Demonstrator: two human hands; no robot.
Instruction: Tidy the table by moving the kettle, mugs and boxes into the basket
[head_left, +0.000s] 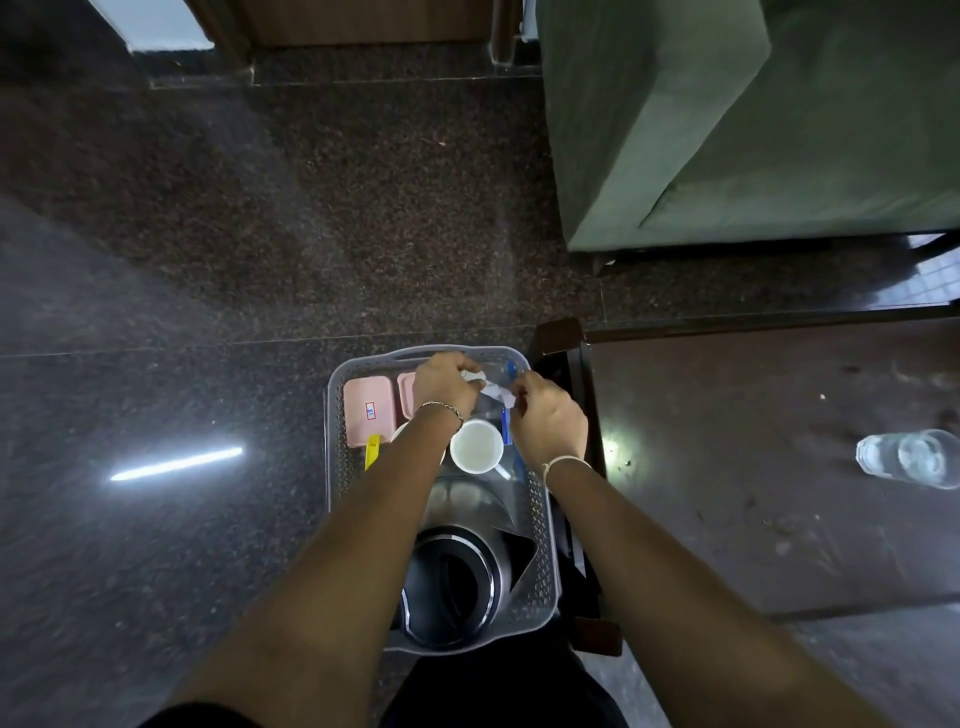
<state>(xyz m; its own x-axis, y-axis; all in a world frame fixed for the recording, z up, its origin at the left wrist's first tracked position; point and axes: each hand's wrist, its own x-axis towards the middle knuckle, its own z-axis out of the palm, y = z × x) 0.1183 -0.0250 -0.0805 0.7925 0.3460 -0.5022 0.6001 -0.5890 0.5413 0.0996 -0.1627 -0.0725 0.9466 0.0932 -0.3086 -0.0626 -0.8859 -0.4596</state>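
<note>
A grey perforated basket (335, 467) sits on the dark floor in front of me. Inside it lie a steel-and-black kettle (457, 577) at the near end, a white mug (476, 446) in the middle, a second mug mostly hidden under my left forearm, and two pink boxes (368, 408) at the far left. At the far right of the basket lies a clear plastic item with blue parts (505, 415). My left hand (444, 382) and my right hand (545, 415) both pinch a small white thing (485, 384) between them above that item.
A dark wooden table (753, 457) stands right of the basket with a clear glass (906, 457) near its right edge. A green sofa (727, 119) is at the back right. The polished granite floor spreads to the left. A yellow tag (372, 451) lies by the pink box.
</note>
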